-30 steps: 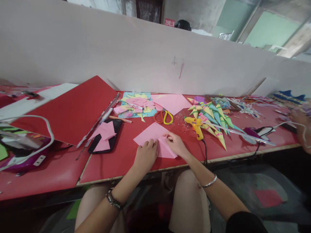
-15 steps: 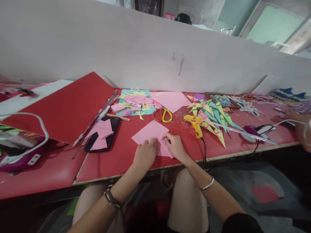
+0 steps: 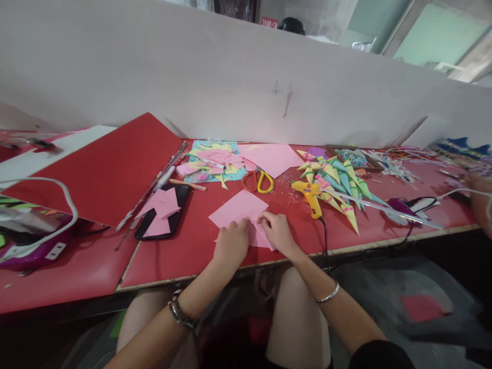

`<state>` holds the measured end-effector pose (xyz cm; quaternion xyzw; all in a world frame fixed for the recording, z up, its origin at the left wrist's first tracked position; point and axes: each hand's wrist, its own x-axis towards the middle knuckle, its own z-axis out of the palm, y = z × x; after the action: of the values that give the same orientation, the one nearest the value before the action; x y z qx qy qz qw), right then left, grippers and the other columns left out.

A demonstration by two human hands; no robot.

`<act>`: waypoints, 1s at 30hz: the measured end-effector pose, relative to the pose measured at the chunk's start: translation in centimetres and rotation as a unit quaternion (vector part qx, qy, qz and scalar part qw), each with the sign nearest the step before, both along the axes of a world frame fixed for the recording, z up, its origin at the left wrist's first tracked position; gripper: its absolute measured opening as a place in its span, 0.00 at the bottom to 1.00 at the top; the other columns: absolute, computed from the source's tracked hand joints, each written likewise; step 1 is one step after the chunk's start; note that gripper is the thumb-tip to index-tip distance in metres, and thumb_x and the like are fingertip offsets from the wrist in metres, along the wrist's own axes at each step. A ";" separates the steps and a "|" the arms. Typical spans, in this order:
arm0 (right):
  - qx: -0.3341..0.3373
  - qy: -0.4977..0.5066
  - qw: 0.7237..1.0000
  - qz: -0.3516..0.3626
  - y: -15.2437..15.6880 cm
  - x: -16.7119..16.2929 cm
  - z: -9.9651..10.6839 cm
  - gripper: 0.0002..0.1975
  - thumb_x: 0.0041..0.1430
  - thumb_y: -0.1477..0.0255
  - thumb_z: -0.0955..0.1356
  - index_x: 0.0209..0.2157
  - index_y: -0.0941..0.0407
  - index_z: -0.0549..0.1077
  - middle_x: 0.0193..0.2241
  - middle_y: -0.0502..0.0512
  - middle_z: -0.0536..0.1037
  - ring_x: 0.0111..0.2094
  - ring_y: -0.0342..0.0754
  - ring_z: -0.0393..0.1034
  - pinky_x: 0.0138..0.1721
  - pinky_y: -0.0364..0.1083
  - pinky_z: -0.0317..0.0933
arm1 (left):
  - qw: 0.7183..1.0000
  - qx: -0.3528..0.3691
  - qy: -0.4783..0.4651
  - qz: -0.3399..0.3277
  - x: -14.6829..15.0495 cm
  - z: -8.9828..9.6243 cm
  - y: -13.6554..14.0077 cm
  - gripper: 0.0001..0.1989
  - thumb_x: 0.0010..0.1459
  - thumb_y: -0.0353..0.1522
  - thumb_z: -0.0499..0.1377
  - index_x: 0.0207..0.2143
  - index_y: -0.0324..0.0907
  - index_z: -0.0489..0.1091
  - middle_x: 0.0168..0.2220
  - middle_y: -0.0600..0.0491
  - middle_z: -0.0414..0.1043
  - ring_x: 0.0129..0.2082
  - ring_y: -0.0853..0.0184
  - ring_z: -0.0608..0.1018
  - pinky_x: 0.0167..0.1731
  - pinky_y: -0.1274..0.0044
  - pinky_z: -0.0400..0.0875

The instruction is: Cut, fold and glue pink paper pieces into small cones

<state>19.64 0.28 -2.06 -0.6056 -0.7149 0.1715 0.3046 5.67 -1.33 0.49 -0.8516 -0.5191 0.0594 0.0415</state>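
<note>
A sheet of pink paper lies at an angle on the red table, its right part partly folded over. My left hand presses on the lower middle of the sheet with curled fingers. Close beside it, my right hand pinches the paper's right edge between thumb and fingers. Both hands cover part of the sheet. Just beyond the paper rest scissors with red and yellow handles. Right of my right hand lies a yellow glue gun with a long clear glue stick in its back.
Left, pink paper pieces sit on a black tray. Paper scraps and a larger pink sheet lie at the back. Coloured paper cones are heaped right. Another person's hand shows at the far right.
Both hands keep almost the same place on the pink paper. The view has shifted very slightly, and the other person's hand at the far right has moved a little.
</note>
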 end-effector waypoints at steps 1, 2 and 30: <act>0.000 -0.002 1.000 -0.003 -0.1 0.0 0.0 0.12 0.52 0.81 0.59 0.27 0.55 0.72 0.24 0.48 0.77 0.25 0.43 0.69 0.32 0.40 0.53 | 1.000 -0.002 0.002 0.001 0.1 0.0 0.0 0.22 0.58 0.21 0.44 0.56 0.31 0.56 0.45 0.41 0.67 0.40 0.57 0.72 0.32 0.68 0.69; 0.000 -0.004 1.000 -0.007 -0.1 0.1 -0.1 0.12 0.52 0.81 0.59 0.27 0.55 0.72 0.24 0.49 0.76 0.25 0.43 0.68 0.33 0.41 0.53 | 1.000 -0.003 0.003 0.002 0.2 0.0 0.0 0.22 0.58 0.21 0.44 0.56 0.31 0.56 0.44 0.41 0.67 0.40 0.57 0.72 0.32 0.68 0.69; -0.005 -0.086 0.994 -0.064 -2.3 1.2 -0.1 0.11 0.58 0.79 0.59 0.32 0.54 0.71 0.29 0.50 0.78 0.31 0.45 0.69 0.45 0.47 0.46 | 1.000 0.020 0.014 -0.012 -0.1 0.0 0.1 0.22 0.57 0.22 0.46 0.55 0.33 0.57 0.44 0.40 0.67 0.38 0.58 0.74 0.32 0.69 0.69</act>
<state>20.85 -2.02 -2.12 -0.6642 -0.6973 0.1027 0.2491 5.53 -1.25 0.46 -0.8559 -0.5093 0.0604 0.0663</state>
